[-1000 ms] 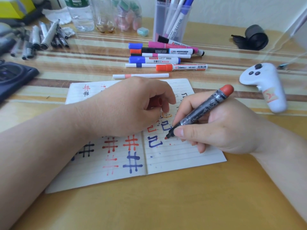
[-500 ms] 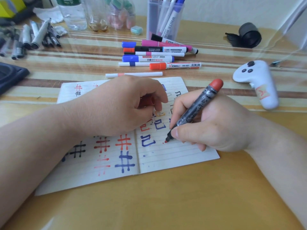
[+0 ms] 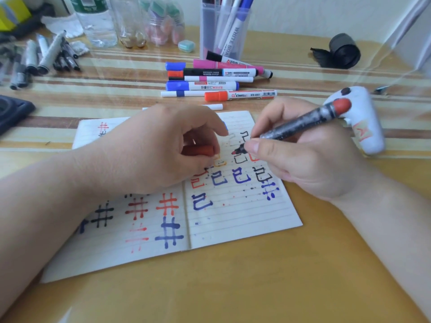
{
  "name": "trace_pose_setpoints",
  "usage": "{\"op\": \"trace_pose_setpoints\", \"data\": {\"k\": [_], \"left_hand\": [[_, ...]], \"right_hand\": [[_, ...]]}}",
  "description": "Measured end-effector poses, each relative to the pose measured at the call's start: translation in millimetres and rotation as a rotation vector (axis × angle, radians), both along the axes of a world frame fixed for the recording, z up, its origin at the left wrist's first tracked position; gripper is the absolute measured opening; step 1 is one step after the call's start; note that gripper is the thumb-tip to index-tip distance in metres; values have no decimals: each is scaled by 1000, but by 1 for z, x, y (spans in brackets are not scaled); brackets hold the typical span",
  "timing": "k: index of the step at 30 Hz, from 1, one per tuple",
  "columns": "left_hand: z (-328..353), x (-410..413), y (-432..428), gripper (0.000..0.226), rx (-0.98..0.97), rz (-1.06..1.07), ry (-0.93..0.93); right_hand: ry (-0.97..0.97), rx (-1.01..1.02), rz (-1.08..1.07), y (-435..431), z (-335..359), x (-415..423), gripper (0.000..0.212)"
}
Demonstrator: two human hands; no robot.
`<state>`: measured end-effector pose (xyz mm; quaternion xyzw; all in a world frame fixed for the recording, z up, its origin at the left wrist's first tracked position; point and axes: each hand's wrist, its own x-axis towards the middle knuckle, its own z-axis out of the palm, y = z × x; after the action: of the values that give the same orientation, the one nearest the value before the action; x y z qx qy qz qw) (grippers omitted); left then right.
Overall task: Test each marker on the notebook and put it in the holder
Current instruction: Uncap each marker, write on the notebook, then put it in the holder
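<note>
An open lined notebook (image 3: 235, 220) lies on the table, covered with red, blue and black test marks. My right hand (image 3: 303, 159) grips a dark, worn marker (image 3: 300, 123) with a red end, its red tip just over the right page. My left hand (image 3: 163, 152) rests on the notebook and holds the marker's red cap (image 3: 198, 150) in curled fingers. A clear holder (image 3: 224, 29) at the back holds several markers. In front of it lies a row of loose markers (image 3: 219, 80).
A white controller (image 3: 363, 127) sits right of the notebook, partly behind the marker. A black tape roll (image 3: 342, 51) is at the back right. Grey pens (image 3: 39, 59), a water bottle (image 3: 95, 22) and jars crowd the back left. A dark object (image 3: 11, 110) lies at the left edge.
My right hand has moved the marker up the right page, from the lower lines toward the upper marks. My left hand kept hold of the cap.
</note>
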<state>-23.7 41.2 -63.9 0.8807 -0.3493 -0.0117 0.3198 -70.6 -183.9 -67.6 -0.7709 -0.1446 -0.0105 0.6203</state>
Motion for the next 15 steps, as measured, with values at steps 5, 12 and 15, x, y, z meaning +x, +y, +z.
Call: {"op": "trace_pose_setpoints", "data": {"k": [5,12,15], "left_hand": [[4,-2,-1,55,-93,-12,21],[2,0,0,52,-116,-8,5],[1,0,1,50,-132,-35,2]], "right_hand": [[-51,156,6,5,-4,-3,9],[27,240,-18,2,-6,-1,8],[39,247,-23,3,-6,-1,7]]}}
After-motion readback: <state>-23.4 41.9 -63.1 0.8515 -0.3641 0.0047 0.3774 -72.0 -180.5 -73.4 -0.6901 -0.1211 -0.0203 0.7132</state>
